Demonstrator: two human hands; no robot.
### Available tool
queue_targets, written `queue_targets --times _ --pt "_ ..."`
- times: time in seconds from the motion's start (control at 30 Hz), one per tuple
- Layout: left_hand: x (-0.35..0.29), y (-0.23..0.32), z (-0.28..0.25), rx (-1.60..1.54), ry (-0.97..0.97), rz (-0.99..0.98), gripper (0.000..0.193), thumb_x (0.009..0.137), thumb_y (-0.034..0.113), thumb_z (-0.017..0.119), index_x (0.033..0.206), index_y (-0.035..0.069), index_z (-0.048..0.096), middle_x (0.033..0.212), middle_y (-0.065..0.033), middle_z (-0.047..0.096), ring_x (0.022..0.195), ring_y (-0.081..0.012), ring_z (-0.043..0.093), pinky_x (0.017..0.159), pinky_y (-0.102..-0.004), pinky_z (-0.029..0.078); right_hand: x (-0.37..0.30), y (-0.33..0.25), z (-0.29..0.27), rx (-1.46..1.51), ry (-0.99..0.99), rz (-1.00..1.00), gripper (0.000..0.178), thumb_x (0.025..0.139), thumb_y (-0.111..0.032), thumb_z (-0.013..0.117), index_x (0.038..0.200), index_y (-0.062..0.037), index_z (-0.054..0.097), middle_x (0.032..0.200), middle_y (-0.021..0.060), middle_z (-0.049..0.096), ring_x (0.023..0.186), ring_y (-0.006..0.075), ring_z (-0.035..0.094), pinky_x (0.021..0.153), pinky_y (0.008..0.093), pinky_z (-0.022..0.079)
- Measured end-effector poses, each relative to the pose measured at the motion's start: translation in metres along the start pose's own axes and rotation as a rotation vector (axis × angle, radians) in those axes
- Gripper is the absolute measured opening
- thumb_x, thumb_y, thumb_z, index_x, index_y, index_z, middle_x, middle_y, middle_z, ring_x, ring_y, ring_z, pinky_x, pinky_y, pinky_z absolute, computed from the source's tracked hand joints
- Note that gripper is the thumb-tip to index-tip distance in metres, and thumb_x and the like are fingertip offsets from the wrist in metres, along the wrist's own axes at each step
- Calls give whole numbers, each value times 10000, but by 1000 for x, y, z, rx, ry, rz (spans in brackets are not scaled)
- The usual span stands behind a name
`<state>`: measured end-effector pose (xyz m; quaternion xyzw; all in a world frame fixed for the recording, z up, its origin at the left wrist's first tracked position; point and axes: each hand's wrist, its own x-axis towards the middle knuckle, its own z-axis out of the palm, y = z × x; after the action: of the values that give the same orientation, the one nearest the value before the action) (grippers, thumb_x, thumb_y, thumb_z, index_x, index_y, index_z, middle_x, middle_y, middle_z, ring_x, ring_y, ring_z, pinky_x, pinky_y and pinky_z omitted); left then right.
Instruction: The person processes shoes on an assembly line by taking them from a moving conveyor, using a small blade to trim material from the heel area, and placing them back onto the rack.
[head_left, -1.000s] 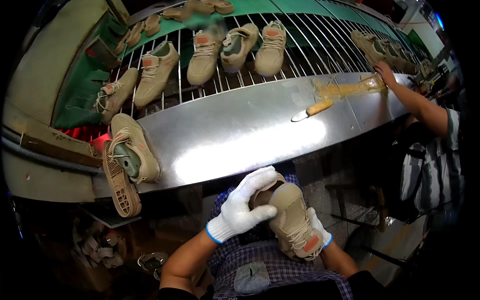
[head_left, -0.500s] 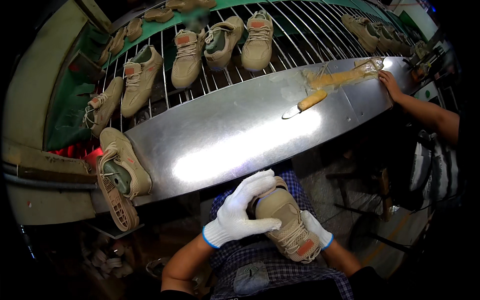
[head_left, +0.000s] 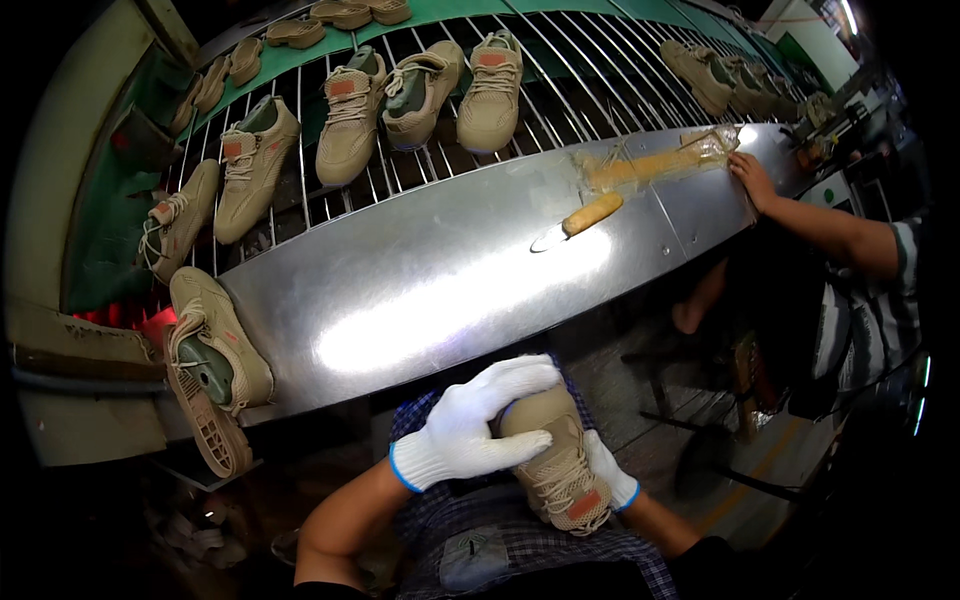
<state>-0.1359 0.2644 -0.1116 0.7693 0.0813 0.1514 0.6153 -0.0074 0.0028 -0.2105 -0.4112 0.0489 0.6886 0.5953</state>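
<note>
Apparently I'm midway: my left hand [head_left: 475, 420] and right hand [head_left: 610, 470] clasp a shoe [head_left: 558, 455] at five o'clock, underside hidden; at eight o'clock, one sole [head_left: 218, 432] looks unattached.

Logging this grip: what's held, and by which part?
A beige lace-up shoe: the left hand grips its toe end; the right hand, partly hidden, holds its side.

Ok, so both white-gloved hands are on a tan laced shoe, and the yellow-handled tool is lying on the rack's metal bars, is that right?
Not quite: the yellow-handled tool lies on the smooth metal counter, as the head view shows. The rest stands: the white-gloved left hand and right hand are both on the tan laced shoe.
</note>
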Motion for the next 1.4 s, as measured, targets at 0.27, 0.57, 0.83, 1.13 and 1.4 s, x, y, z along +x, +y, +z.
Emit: queue_targets --times 0.27,0.57,0.83,1.13,1.4 --pt "15 -29 11 -314 -241 -116 887 930 271 834 1637 27 358 1659 -211 422 1530 -338 420 1258 -417 361 -10 5 -42 329 -163 44 1114 944 -903 321 1611 -12 365 1426 299 592 1282 479 625 1069 595 544" --pt "11 -34 27 -240 -243 -161 840 832 -14 636 1635 51 395 1593 -210 517 1462 -293 530 1189 -376 457 -6 7 -45 391 -364 -61 1158 910 -942 301 1613 -24 365 1480 297 547 1338 493 577 1085 605 528" --pt "2 -39 48 -204 -67 -108 810 785 -54 555 1585 58 491 1499 -204 616 1336 -313 649 1136 -368 515 -9 -1 -29 380 -440 -102 1048 973 -862 326 1591 -19 395 1479 288 550 1356 454 569 1086 593 525" --pt "1 -36 60 -91 -39 -3 863 802 -8 586 1640 98 408 1444 -208 652 1095 -277 759 919 -346 629 -18 -5 -26 373 -427 -138 959 992 -788 370 1562 -20 435 1458 288 572 1346 442 583 1099 572 513" --pt "-1 -16 77 -173 -49 -162 870 829 37 607 1662 130 374 1356 -220 696 849 -197 771 817 -301 631 -34 -9 -17 339 -405 -162 879 1009 -722 409 1536 -22 471 1440 287 591 1337 431 595 1110 554 502"
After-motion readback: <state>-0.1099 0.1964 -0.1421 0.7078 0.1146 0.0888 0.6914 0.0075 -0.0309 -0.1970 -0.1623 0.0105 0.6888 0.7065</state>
